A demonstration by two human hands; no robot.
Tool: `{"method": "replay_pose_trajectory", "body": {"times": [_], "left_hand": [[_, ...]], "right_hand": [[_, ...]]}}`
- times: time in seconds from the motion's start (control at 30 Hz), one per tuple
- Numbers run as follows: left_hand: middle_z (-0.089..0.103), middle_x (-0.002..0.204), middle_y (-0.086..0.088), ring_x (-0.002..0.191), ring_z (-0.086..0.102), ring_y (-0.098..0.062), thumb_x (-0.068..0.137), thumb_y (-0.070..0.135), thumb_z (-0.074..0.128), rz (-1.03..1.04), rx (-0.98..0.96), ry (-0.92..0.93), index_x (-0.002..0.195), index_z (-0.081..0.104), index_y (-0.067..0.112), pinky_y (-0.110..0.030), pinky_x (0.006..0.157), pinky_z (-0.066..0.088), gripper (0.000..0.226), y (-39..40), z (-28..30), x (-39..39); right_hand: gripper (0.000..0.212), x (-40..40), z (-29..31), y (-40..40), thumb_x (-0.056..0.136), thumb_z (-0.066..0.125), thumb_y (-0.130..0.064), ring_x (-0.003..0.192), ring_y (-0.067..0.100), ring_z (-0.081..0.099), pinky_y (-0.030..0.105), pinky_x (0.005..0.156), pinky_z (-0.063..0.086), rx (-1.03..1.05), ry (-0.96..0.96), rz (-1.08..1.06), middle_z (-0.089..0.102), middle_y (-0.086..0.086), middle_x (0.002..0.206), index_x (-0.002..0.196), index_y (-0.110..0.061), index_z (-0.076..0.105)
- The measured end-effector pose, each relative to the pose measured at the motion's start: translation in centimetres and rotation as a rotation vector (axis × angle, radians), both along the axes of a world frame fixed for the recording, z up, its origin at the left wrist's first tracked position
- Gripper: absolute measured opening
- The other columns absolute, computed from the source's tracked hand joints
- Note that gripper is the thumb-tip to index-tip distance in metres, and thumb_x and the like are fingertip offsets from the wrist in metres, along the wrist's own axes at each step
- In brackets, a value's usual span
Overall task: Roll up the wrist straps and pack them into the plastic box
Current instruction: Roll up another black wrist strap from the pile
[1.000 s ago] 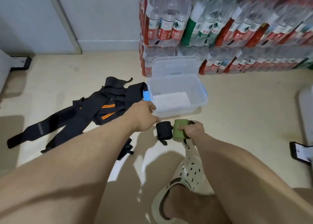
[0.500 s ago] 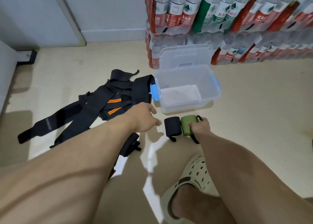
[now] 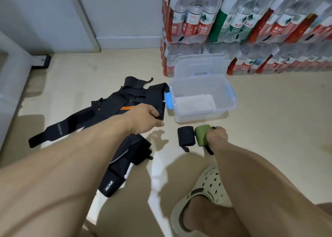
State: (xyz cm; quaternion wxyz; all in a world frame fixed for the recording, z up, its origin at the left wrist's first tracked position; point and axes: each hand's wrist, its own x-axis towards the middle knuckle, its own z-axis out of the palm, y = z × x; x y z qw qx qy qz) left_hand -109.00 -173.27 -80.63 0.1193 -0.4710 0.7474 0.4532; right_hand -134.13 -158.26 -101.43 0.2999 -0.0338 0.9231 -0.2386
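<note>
On a smooth, pale, slightly glossy floor (image 3: 269, 129) stands a clear plastic box (image 3: 225, 95), rectangular with rounded corners and blue clips at its ends; its translucent lid (image 3: 201, 64) leans upright behind it against shrink-wrapped packs of water bottles (image 3: 233, 21). The box interior looks bare apart from a pale patch at its bottom. To the left of the box lies a loose heap of black woven straps (image 3: 111, 111), flat and wide, some with orange stripes and small printed lettering, one end touching the box's blue clip. The left hand (image 3: 143, 118) reaches over this heap, fingers curled around the edge of a black strap near the box. Just in front of the box sit two rolled straps side by side, touching: a black roll (image 3: 186, 136), cylindrical with a thin loop trailing below, and a green roll (image 3: 202, 134) of matte fabric. The right hand (image 3: 216, 136) grips the green roll with curled fingers. A cream perforated clog (image 3: 208, 184) shows at the bottom.
</note>
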Motion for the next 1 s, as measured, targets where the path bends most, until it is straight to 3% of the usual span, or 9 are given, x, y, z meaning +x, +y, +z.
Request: {"method": "replay_pose_trajectory", "body": {"times": [0.1, 0.23, 0.3, 0.4, 0.5, 0.63, 0.8, 0.9, 1.0], "left_hand": [[0.071, 0.119, -0.01, 0.081, 0.056, -0.015, 0.091, 0.032, 0.078, 0.039, -0.029, 0.01, 0.117, 0.067, 0.013, -0.026, 0.075, 0.046, 0.034, -0.4, 0.7, 1.9], [0.064, 0.126, 0.003, 0.114, 0.059, -0.019, 0.091, 0.034, 0.076, 0.068, -0.037, -0.034, 0.126, 0.065, 0.018, -0.024, 0.092, 0.04, 0.04, -0.8, 1.8, 5.6], [0.065, 0.125, 0.003, 0.111, 0.06, -0.018, 0.091, 0.035, 0.077, 0.087, -0.043, -0.069, 0.126, 0.065, 0.019, -0.026, 0.092, 0.042, 0.041, -0.9, 2.1, 7.8], [0.069, 0.118, -0.002, 0.105, 0.063, -0.018, 0.089, 0.035, 0.078, 0.143, -0.06, -0.099, 0.121, 0.066, 0.019, -0.027, 0.093, 0.047, 0.038, -1.1, 2.6, 11.1], [0.068, 0.122, 0.001, 0.111, 0.062, -0.018, 0.089, 0.036, 0.079, 0.192, -0.086, -0.121, 0.121, 0.066, 0.02, -0.026, 0.096, 0.045, 0.039, -1.2, 3.0, 14.6], [0.065, 0.124, 0.002, 0.104, 0.059, -0.016, 0.09, 0.036, 0.077, 0.243, -0.086, -0.186, 0.127, 0.064, 0.019, -0.022, 0.088, 0.039, 0.043, -1.1, 3.3, 19.3], [0.065, 0.123, 0.005, 0.105, 0.058, -0.015, 0.089, 0.037, 0.077, 0.286, -0.081, -0.226, 0.125, 0.065, 0.02, -0.021, 0.087, 0.038, 0.041, -0.8, 2.9, 24.0], [0.066, 0.122, 0.008, 0.108, 0.059, -0.016, 0.089, 0.037, 0.078, 0.307, -0.063, -0.241, 0.123, 0.066, 0.021, -0.023, 0.09, 0.04, 0.04, -0.5, 2.7, 26.0], [0.068, 0.121, 0.003, 0.108, 0.06, -0.017, 0.088, 0.039, 0.078, 0.333, -0.041, -0.253, 0.125, 0.067, 0.021, -0.023, 0.091, 0.04, 0.042, -0.5, 2.5, 27.7]], "right_hand": [[0.046, 1.4, 2.2, -1.3, 0.085, 0.058, -0.01, 0.124, 0.036, 0.057, 0.038, 0.107, 0.043, 0.05, 0.086, 0.121, 0.063, 0.006, 0.131, 0.129, -0.021, 0.061], [0.031, 5.2, 3.9, -3.5, 0.086, 0.051, -0.011, 0.105, 0.034, 0.063, 0.039, 0.092, 0.053, 0.029, 0.179, 0.333, 0.069, 0.007, 0.113, 0.111, -0.023, 0.066], [0.033, 8.2, 3.9, -5.0, 0.089, 0.048, -0.011, 0.101, 0.032, 0.064, 0.04, 0.09, 0.054, 0.002, 0.21, 0.444, 0.07, 0.006, 0.109, 0.111, -0.027, 0.067], [0.03, 13.9, 3.6, -7.3, 0.089, 0.049, -0.011, 0.097, 0.027, 0.067, 0.038, 0.088, 0.057, -0.089, 0.109, 0.63, 0.071, 0.001, 0.107, 0.104, -0.029, 0.066], [0.027, 19.4, 3.3, -9.3, 0.093, 0.058, -0.019, 0.112, 0.024, 0.064, 0.038, 0.099, 0.052, -0.124, 0.011, 0.918, 0.065, -0.003, 0.121, 0.116, -0.029, 0.066], [0.051, 24.7, 3.0, -11.3, 0.093, 0.062, -0.023, 0.128, 0.025, 0.054, 0.037, 0.105, 0.047, -0.06, 0.039, 1.246, 0.058, -0.001, 0.139, 0.143, -0.029, 0.055], [0.076, 28.3, 1.4, -12.1, 0.088, 0.06, -0.016, 0.136, 0.029, 0.041, 0.045, 0.109, 0.044, 0.116, 0.093, 1.475, 0.042, -0.004, 0.153, 0.156, -0.033, 0.032], [0.092, 29.3, 0.7, -11.8, 0.089, 0.064, -0.016, 0.147, 0.032, 0.026, 0.049, 0.115, 0.035, 0.278, 0.17, 1.54, 0.029, 0.0, 0.162, 0.163, -0.028, 0.01], [0.106, 30.5, 0.2, -11.4, 0.084, 0.075, -0.022, 0.146, 0.034, 0.027, 0.048, 0.116, 0.032, 0.357, 0.29, 1.561, 0.033, 0.007, 0.159, 0.163, -0.027, 0.004]]}}
